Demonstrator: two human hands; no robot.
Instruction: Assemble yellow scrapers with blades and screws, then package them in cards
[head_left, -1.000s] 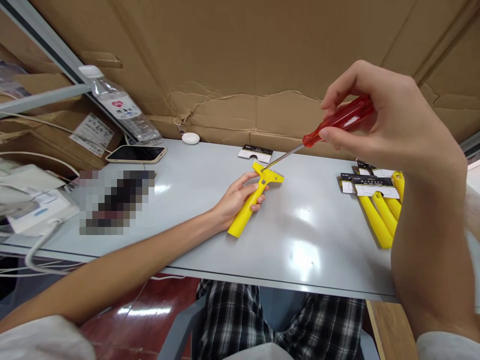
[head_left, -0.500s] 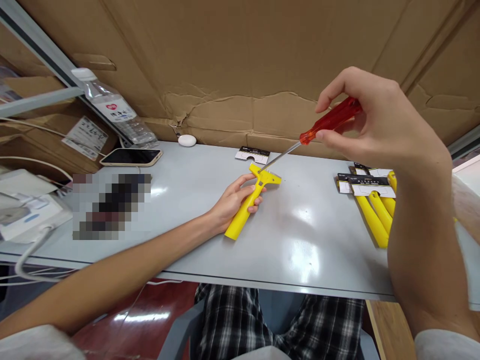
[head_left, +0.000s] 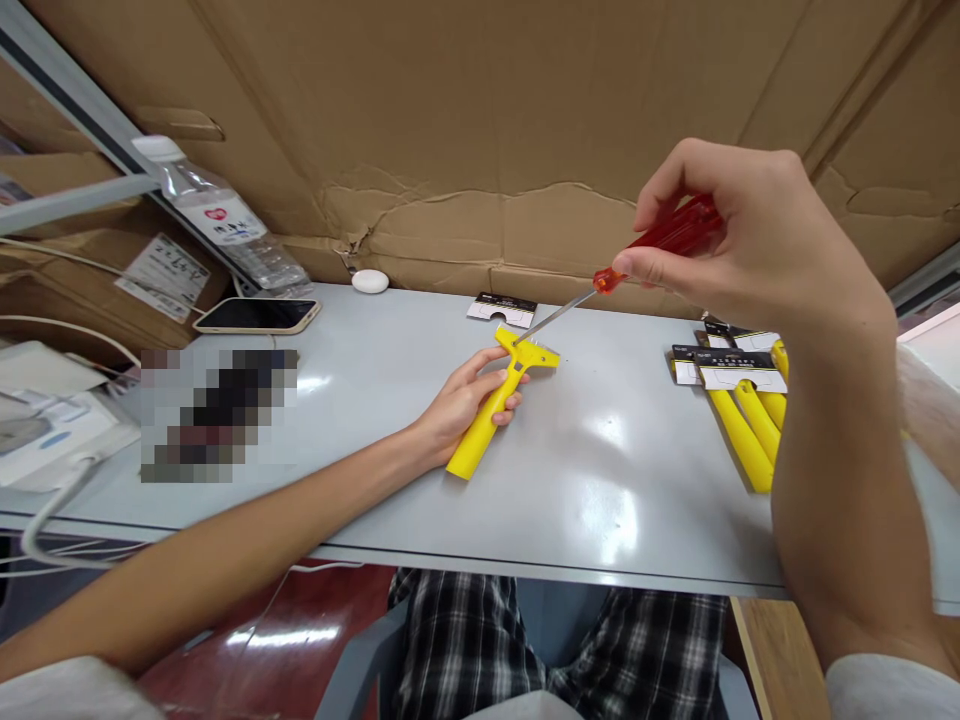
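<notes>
My left hand (head_left: 466, 405) is closed around the neck of a yellow scraper (head_left: 484, 425), whose wide head points away from me, just above the table. Between the thumb and fingers of my right hand (head_left: 739, 235) is a screwdriver (head_left: 675, 235) with a clear red handle. Its metal shaft slants down to the left, and the tip meets the scraper head near a screw on its left side. Behind the head lies a black and white card (head_left: 501, 308). More yellow scrapers (head_left: 742, 435) with header cards rest at the right, partly hidden behind my right forearm.
On the left are a phone (head_left: 259, 315), a tilted plastic bottle (head_left: 229, 220), a white oval object (head_left: 370, 281) and a blurred-out patch. A white cable (head_left: 45, 520) hangs over the table's front edge. Cardboard (head_left: 480, 130) stands along the back.
The fingers of my right hand have shifted on the screwdriver handle, the thumb now nearer the shaft. The scraper stays in my left hand, and the whole view has slid slightly.
</notes>
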